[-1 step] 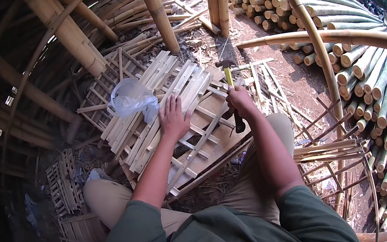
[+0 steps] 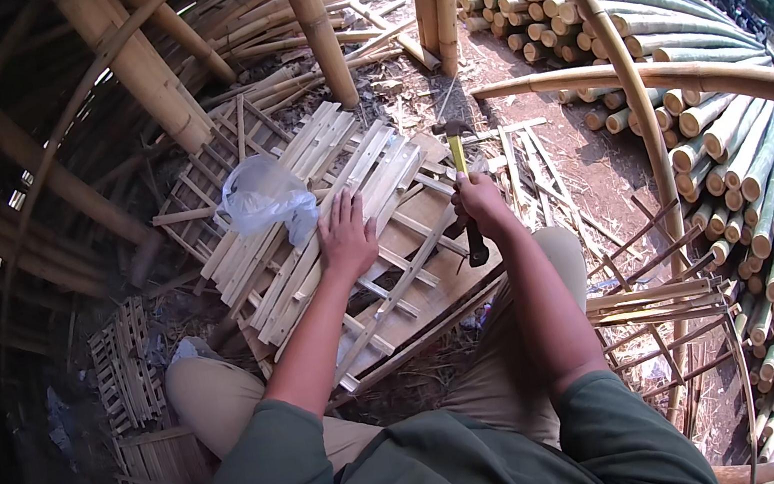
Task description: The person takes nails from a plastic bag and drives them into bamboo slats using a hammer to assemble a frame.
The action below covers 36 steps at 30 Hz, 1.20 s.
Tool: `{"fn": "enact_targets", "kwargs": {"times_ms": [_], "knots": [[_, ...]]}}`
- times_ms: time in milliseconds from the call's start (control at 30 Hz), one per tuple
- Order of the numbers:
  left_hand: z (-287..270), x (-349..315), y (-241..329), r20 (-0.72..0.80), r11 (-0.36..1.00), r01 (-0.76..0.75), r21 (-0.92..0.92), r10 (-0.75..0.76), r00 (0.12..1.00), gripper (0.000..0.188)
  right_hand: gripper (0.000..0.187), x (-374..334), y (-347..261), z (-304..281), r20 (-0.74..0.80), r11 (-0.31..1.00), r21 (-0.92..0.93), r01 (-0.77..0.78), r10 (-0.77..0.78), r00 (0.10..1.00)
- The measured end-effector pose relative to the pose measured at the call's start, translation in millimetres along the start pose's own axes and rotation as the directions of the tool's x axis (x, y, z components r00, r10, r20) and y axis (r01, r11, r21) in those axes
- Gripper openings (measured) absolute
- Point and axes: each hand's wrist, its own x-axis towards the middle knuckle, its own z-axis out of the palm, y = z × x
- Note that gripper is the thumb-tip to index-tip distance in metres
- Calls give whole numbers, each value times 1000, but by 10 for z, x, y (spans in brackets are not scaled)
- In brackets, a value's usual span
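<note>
Left hand (image 2: pixel 347 235): palm down, fingers extended and slightly parted, resting on pale wooden slats (image 2: pixel 383 164); it grips nothing. Right hand (image 2: pixel 481 195): fingers wrapped around the handle of a hammer (image 2: pixel 457 154), with the metal head at the far end and the dark end of the handle toward the near side. The hammer is to the right of the slats, over the right side of a brown board (image 2: pixel 455 277).

The slats are laid side by side over crossing strips, in front of the seated person. A clear plastic bag (image 2: pixel 264 201) lies on them, left of and beyond the left hand. Near left, a small slatted frame (image 2: pixel 127 369) is on the ground. Near right, beyond the right knee (image 2: pixel 565 264), is a stack of strips (image 2: pixel 655 303). Cut bamboo poles (image 2: pixel 764 162) are piled along the right, and a bamboo post (image 2: pixel 314 36) stands on the far side.
</note>
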Motion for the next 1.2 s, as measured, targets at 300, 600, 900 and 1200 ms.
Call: {"fn": "enact_targets", "kwargs": {"times_ms": [300,600,900,1200], "knots": [[48,8,64,-98,995,95,2,-95,991,63,42,-193,41,188,-149,633,-742,221,-477,866],[86,24,58,-126,995,90,29,-86,988,61,46,-321,103,348,-127,512,-847,144,-457,881],[90,-5,19,-183,997,72,23,-66,981,61,40,-447,-249,465,-133,458,-868,191,-585,800],[91,16,62,-167,996,82,35,-75,983,61,38,-313,-2,421,-123,468,-875,121,-457,881]]}}
